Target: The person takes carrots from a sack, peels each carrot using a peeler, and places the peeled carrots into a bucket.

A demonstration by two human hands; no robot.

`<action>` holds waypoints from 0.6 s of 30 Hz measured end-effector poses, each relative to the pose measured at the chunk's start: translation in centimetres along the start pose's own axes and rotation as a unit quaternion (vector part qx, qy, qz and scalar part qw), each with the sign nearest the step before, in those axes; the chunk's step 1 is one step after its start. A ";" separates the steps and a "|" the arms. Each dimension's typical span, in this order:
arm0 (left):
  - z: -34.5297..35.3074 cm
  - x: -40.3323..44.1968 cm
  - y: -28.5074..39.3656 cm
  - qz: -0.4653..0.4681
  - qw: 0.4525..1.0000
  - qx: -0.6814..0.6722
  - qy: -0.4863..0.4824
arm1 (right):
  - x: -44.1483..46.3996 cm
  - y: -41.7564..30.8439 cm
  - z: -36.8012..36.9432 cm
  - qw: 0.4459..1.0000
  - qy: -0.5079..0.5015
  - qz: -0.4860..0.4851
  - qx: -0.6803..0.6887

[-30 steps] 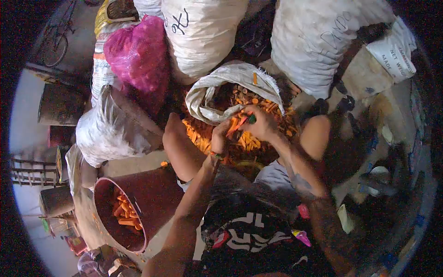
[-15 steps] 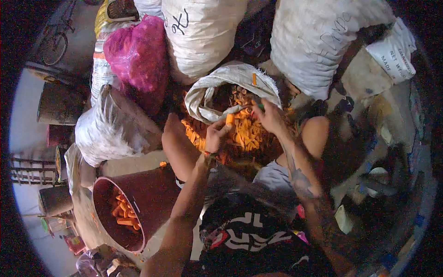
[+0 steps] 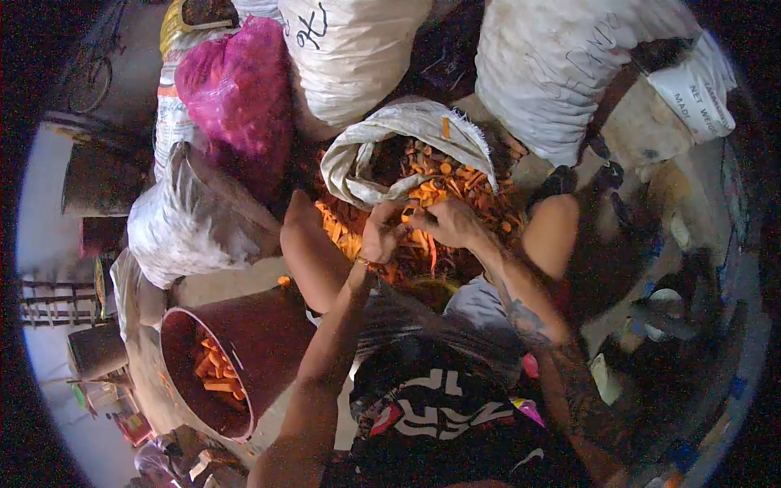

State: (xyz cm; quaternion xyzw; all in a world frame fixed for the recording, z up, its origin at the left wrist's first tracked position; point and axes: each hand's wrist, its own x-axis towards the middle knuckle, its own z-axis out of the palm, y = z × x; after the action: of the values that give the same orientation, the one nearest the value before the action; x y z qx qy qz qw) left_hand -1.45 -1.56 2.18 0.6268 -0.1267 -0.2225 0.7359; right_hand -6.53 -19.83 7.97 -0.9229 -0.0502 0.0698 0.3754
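My left hand point(image 3: 381, 233) is closed around a carrot point(image 3: 407, 215), of which only a small orange part shows between the fingers. My right hand point(image 3: 450, 223) is right beside it, fingers curled at the carrot. The small green-handled peeling tool seen in it earlier is hidden by the fingers now. Below the hands an orange strip of peel point(image 3: 432, 254) hangs or lies over a heap of carrot peelings point(image 3: 346, 232) between my knees. Just beyond, an open white sack point(image 3: 358, 154) with a rolled rim spills cut carrot pieces point(image 3: 446, 169).
To the left a dark red bucket point(image 3: 277, 342) lies tilted, with peeled carrots point(image 3: 218, 366) inside. Full white sacks point(image 3: 350, 65), point(image 3: 545, 73) and a pink mesh sack point(image 3: 236, 89) stand at the back. A greyish-white sack point(image 3: 191, 220) sits left of my knee.
My right hand has moved left and down, close against my left hand. The carrot, upright and plainly visible before, is now mostly covered by fingers. The view has shifted slightly.
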 end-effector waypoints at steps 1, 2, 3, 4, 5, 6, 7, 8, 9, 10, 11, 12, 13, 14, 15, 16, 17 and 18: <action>0.5 -0.1 0.9 -0.039 0.997 -0.067 0.026 | 0.0 0.0 0.1 1.000 0.021 0.008 -0.001; 0.9 -0.1 1.8 -0.087 0.987 -0.127 0.052 | -0.1 0.0 0.3 0.999 0.042 0.016 -0.001; 1.2 -0.1 2.6 -0.134 0.970 -0.187 0.077 | -0.1 0.1 0.6 0.998 0.064 0.024 -0.002; 0.6 0.1 1.6 -0.162 0.962 -0.216 0.047 | 0.0 0.3 0.9 0.995 0.098 0.007 -0.003; 0.0 0.2 0.2 -0.171 0.952 -0.254 0.013 | -0.1 0.7 1.4 0.991 0.131 -0.010 -0.003; -0.3 0.4 -0.5 -0.179 0.940 -0.290 -0.022 | 0.0 0.6 1.4 0.986 0.166 -0.026 -0.003; -0.6 0.6 -1.1 -0.186 0.925 -0.326 -0.057 | 0.1 0.5 1.3 0.983 0.176 -0.039 -0.027; -0.6 0.5 -1.8 -0.191 0.932 -0.304 -0.049 | 0.1 0.4 1.3 0.980 0.186 -0.052 -0.052; 0.1 0.3 -0.7 -0.197 0.927 -0.316 -0.042 | 0.1 0.3 1.3 0.976 0.195 -0.063 -0.076; 1.0 -0.1 1.0 -0.203 0.922 -0.328 -0.035 | 0.1 0.3 1.5 0.980 0.183 -0.052 -0.064; 1.5 -0.4 1.9 -0.208 0.917 -0.340 -0.028 | -0.1 0.2 1.8 0.983 0.171 -0.040 -0.053; 1.3 -0.5 1.6 -0.212 0.914 -0.343 -0.039 | -0.2 0.2 2.1 0.986 0.158 -0.029 -0.042; 1.1 -0.6 1.3 -0.215 0.912 -0.346 -0.051 | -0.3 0.4 2.7 0.986 0.153 -0.020 -0.064; 0.9 -0.6 1.1 -0.218 0.909 -0.348 -0.063 | -0.3 0.8 3.5 0.985 0.147 -0.010 -0.087; 1.2 -0.9 1.9 -0.221 0.906 -0.360 -0.040 | -0.4 0.8 4.0 0.984 0.141 0.000 -0.109; 1.9 -1.2 3.4 -0.224 0.901 -0.371 -0.017 | -0.4 -0.1 3.9 0.979 0.187 -0.053 -0.064; 2.2 -1.5 4.2 -0.227 0.896 -0.381 0.007 | -0.7 -0.4 3.8 0.981 0.172 -0.050 -0.070; 1.5 -1.5 3.8 -0.222 0.900 -0.371 0.056 | -0.9 -0.7 3.8 0.983 0.157 -0.047 -0.077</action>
State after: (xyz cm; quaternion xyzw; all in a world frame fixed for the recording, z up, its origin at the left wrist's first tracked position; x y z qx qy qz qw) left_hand -2.83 -1.66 6.28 0.3315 0.1487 -0.3759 0.8525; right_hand -8.11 -16.82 5.84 -0.9449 -0.0396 -0.0979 0.3097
